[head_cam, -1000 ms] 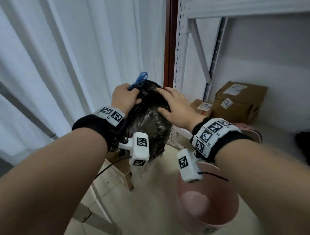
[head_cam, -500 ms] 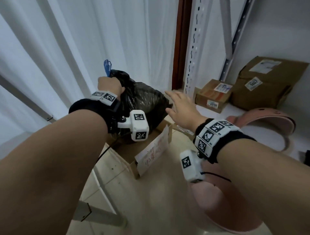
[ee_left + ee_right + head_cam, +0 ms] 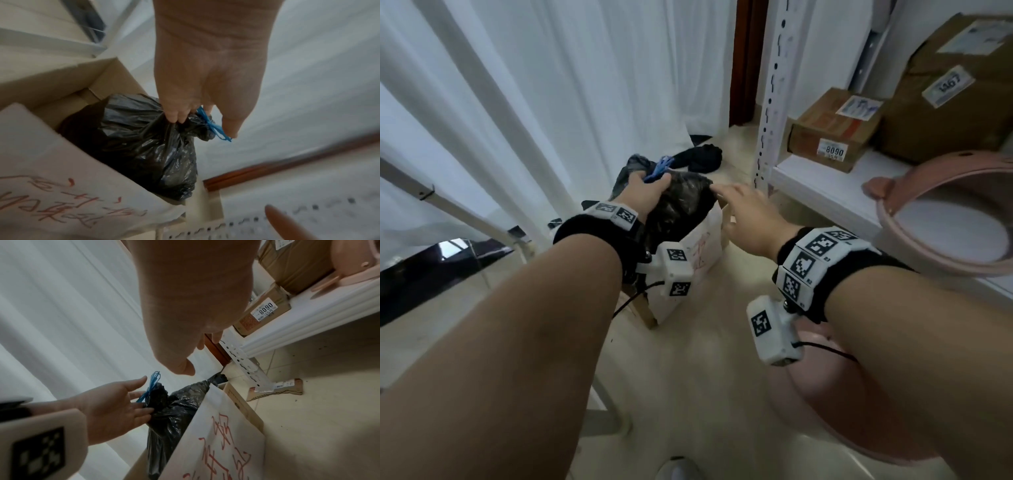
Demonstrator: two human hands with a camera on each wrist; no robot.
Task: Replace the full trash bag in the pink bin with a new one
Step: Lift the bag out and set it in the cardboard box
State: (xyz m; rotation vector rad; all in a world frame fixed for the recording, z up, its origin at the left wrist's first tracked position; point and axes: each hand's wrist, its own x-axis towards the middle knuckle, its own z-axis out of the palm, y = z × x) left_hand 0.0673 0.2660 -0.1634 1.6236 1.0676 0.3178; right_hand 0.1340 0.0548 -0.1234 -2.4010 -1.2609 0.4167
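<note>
Nearest, both bare forearms reach forward and down from the lower corners of the head view, each wrist wrapped in a black band with white tag blocks. Under the right forearm, the round pink plastic bin (image 3: 822, 404) stands on the pale tiled floor (image 3: 688, 377), only part of its wall showing. Right hand (image 3: 748, 219): palm down, fingers straight and spread, holding nothing; fingertips at the top of the bag, contact not certain. Left hand (image 3: 645, 195): back upward, wrist bent down; fingers curled into the bunched neck of the full black plastic trash bag (image 3: 681, 209), thumb extended beside the knot. The left wrist view shows that hand (image 3: 205, 81) from below, fingertips (image 3: 174, 116) pinching the gathered plastic, the blue drawstring tie (image 3: 211, 125) poking out just beside the thumb. Bag sits inside an open brown cardboard box with a white paper sheet bearing red handwriting (image 3: 695, 270), its lower half below the box rim, its top above it. Right of the box, a white metal shelf (image 3: 825, 181) carries a round pink bin lid ring (image 3: 935, 219), a small brown carton labelled 8090 (image 3: 832, 130) and a larger brown carton (image 3: 955, 89). Farther off, dark cloth (image 3: 702, 157) lies on the floor at the foot of white curtains (image 3: 551, 85).
</note>
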